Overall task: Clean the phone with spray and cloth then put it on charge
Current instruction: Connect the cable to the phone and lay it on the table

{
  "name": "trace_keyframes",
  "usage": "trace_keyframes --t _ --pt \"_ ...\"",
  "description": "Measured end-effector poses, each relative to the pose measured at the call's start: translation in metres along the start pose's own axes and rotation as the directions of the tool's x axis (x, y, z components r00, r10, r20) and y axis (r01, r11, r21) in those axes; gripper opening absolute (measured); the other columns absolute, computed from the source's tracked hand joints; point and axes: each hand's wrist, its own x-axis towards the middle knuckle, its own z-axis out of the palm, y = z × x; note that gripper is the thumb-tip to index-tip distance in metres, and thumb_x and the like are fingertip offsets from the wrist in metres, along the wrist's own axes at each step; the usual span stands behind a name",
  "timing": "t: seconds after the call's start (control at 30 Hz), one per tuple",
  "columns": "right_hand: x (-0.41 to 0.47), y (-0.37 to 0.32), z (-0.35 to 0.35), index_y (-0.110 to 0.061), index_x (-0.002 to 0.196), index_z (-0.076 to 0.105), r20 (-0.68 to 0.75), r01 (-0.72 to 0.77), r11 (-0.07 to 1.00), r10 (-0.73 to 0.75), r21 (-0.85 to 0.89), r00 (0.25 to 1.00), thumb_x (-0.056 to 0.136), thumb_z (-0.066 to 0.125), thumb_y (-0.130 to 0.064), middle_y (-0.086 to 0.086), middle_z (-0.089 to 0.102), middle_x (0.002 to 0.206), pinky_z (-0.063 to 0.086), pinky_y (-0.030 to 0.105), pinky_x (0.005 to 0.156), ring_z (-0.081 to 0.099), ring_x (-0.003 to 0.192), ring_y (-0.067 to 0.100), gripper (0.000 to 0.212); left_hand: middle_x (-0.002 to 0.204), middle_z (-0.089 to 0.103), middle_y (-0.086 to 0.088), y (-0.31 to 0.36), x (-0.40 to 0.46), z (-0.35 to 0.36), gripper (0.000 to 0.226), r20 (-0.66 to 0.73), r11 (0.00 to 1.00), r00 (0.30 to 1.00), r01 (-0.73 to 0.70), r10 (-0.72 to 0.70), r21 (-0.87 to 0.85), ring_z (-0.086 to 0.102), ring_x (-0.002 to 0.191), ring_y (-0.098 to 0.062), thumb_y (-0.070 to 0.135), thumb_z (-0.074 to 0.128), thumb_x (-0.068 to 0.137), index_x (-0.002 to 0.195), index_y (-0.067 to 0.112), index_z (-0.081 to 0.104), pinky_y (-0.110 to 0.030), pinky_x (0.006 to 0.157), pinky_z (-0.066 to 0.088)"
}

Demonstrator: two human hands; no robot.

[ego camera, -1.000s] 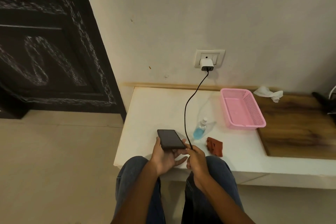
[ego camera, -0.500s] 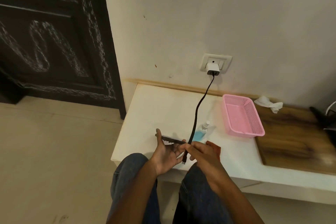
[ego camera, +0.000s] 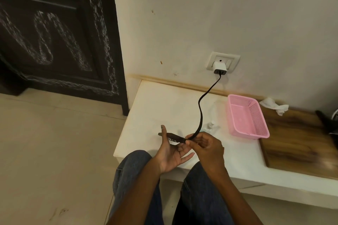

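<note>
My left hand (ego camera: 171,153) holds the black phone (ego camera: 173,137) edge-on over the front of the white ledge (ego camera: 164,107). My right hand (ego camera: 206,147) pinches the plug end of the black charging cable (ego camera: 200,113) right at the phone's near end. The cable runs up to a white charger (ego camera: 220,67) in the wall socket. A small spray bottle (ego camera: 210,127) with blue liquid stands just behind my right hand, partly hidden. The cloth is hidden behind my right hand.
A pink plastic basket (ego camera: 256,115) sits on the ledge to the right, beside a wooden board (ego camera: 300,142). A crumpled white tissue (ego camera: 274,106) lies by the wall. A dark carved door (ego camera: 54,33) stands at the left. My knees are below the ledge.
The phone has tilted from screen-up to edge-on. My right hand has brought the cable plug up to the phone's end, covering the red-brown cloth. The camera view has shifted left.
</note>
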Motion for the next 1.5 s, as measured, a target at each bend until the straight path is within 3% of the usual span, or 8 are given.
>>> trace_keyframes --t 0.23,0.37,0.63,0.77,0.93,1.03,1.13,1.5 --pt "0.004 0.004 0.009 -0.015 0.079 0.071 -0.1 0.012 0.998 -0.007 0.057 0.995 0.076 0.072 0.003 -0.011 0.071 0.073 0.044 0.002 0.064 0.067 0.07 -0.002 0.019 0.09 0.074 -0.006 0.0 0.001 0.0 0.111 0.004 1.0 1.0 0.026 -0.026 -0.005 0.072 0.089 -0.016 0.09 0.049 0.051 0.125 0.007 0.053 -0.045 0.085 0.056" --pt "0.005 0.004 0.012 -0.02 0.078 0.07 -0.069 0.053 0.998 -0.05 0.04 0.996 0.078 0.07 0.004 -0.013 0.071 0.075 0.046 0.004 0.066 0.067 0.073 0.0 0.023 0.112 0.07 -0.01 -0.001 0.002 0.0 0.119 0.012 0.999 0.999 0.036 -0.036 0.01 0.068 0.103 -0.018 0.091 0.049 0.051 0.132 0.004 0.05 -0.045 0.091 0.054" --pt "0.004 0.01 0.013 -0.007 0.077 0.069 -0.031 0.208 0.957 -0.219 -0.203 0.975 0.077 0.072 0.001 -0.014 0.067 0.074 0.041 -0.002 0.066 0.06 0.077 -0.014 0.009 0.104 0.071 -0.014 -0.001 0.007 -0.002 0.105 0.018 0.999 1.0 0.022 -0.022 -0.033 0.071 0.094 -0.024 0.087 0.046 0.061 0.117 0.0 0.06 -0.039 0.073 0.059" --pt "0.002 0.012 0.017 -0.007 0.076 0.069 0.001 0.284 0.908 -0.298 -0.307 0.955 0.074 0.074 0.0 -0.009 0.063 0.072 0.04 0.001 0.067 0.059 0.071 0.0 0.009 0.098 0.073 -0.014 -0.002 0.008 -0.003 0.094 0.038 0.999 0.999 0.012 -0.011 -0.03 0.072 0.089 -0.022 0.084 0.043 0.069 0.097 0.0 0.073 -0.033 0.07 0.059" --pt "0.003 0.012 0.018 -0.015 0.073 0.068 -0.001 0.277 0.903 -0.294 -0.327 0.956 0.073 0.075 -0.003 -0.003 0.061 0.072 0.039 0.007 0.063 0.054 0.07 0.007 0.014 0.097 0.072 -0.014 -0.001 0.01 -0.005 0.088 0.081 0.999 0.997 0.019 -0.015 -0.048 0.071 0.087 -0.021 0.079 0.045 0.074 0.097 -0.002 0.073 -0.032 0.072 0.059" --pt "0.005 0.008 0.019 -0.014 0.072 0.067 0.024 0.306 0.879 -0.32 -0.365 0.947 0.074 0.074 -0.004 -0.015 0.055 0.066 0.041 0.015 0.059 0.052 0.065 0.004 0.012 0.104 0.07 -0.016 -0.001 0.011 -0.004 0.089 0.075 0.999 0.997 0.025 -0.022 -0.034 0.07 0.092 -0.024 0.079 0.043 0.075 0.102 -0.001 0.071 -0.034 0.075 0.059" --pt "0.006 0.007 0.02 -0.012 0.069 0.065 0.034 0.332 0.857 -0.348 -0.393 0.937 0.073 0.074 -0.002 -0.027 0.044 0.061 0.034 0.007 0.058 0.049 0.059 -0.004 0.014 0.1 0.071 -0.017 0.0 0.013 -0.003 0.09 0.085 0.998 0.996 0.033 -0.028 -0.054 0.071 0.09 -0.024 0.08 0.043 0.074 0.1 -0.001 0.072 -0.035 0.076 0.059" --pt "-0.01 0.028 0.015 -0.036 0.064 0.05 -0.063 0.137 0.964 -0.155 -0.228 0.986 0.076 0.075 -0.008 -0.018 0.054 0.059 0.041 0.007 0.054 0.053 0.06 0.002 0.04 0.098 0.063 -0.013 -0.001 0.008 0.004 0.082 -0.008 0.999 0.999 -0.043 0.043 -0.001 0.065 0.089 -0.026 0.074 0.057 0.061 0.112 0.01 0.056 -0.043 0.076 0.059"
